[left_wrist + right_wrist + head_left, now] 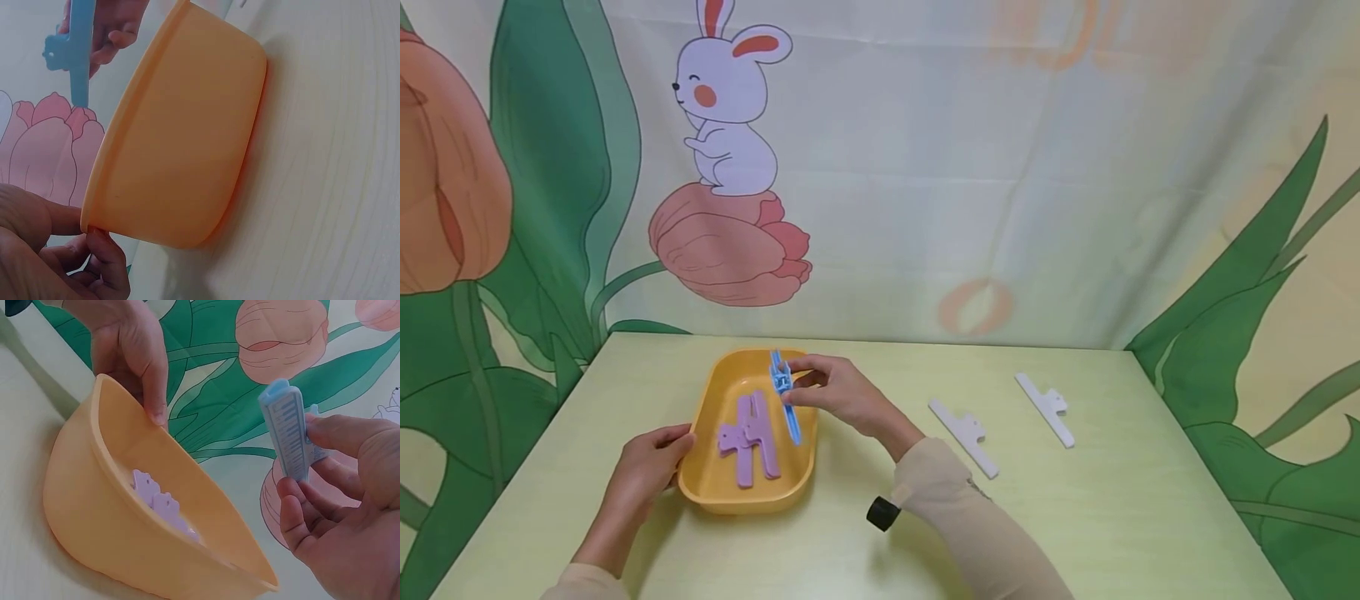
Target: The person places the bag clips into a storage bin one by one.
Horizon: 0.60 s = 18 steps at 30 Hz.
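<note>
A blue clip (792,423) with a long bar is pinched between the thumb and fingers of my right hand (842,396), held above the yellow basin (741,505). In the right wrist view the clip (286,434) shows a ridged bar, with the right hand (350,506) behind its grip tab. My left hand (647,467) pinches the basin's left rim; the left wrist view shows thumb and fingers (109,259) on either side of that rim. Inside the basin lie two purple clips (765,442), partly overlapping.
Two white clips lie on the table to the right, a nearer one (964,437) and a farther one (1047,410). Behind the pale table (1112,517) hangs a printed curtain (887,167) with a rabbit and flowers. A black round piece (882,513) sits by the right sleeve.
</note>
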Each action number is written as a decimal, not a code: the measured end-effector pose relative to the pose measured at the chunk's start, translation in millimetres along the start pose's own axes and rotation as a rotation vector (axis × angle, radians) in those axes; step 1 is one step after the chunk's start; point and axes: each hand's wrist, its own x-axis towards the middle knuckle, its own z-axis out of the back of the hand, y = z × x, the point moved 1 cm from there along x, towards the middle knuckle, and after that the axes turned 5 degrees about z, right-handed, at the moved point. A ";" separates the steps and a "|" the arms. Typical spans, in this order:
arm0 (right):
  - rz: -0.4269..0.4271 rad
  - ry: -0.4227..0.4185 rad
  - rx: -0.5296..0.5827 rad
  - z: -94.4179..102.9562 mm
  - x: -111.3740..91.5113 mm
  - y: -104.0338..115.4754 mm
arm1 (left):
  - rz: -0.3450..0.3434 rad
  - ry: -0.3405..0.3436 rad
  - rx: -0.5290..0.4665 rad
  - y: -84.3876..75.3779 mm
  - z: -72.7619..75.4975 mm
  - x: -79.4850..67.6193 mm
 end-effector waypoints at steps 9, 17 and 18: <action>0.013 0.026 -0.086 -7.7 10.6 -9.8 | 0.002 -0.001 0.003 0.5 0.1 0.0; -0.008 0.022 -0.175 -12.8 15.0 -17.1 | -0.009 0.000 0.004 0.1 0.1 -0.8; -0.009 0.026 -0.197 -13.5 15.6 -17.7 | -0.010 0.000 0.002 0.2 0.1 -1.1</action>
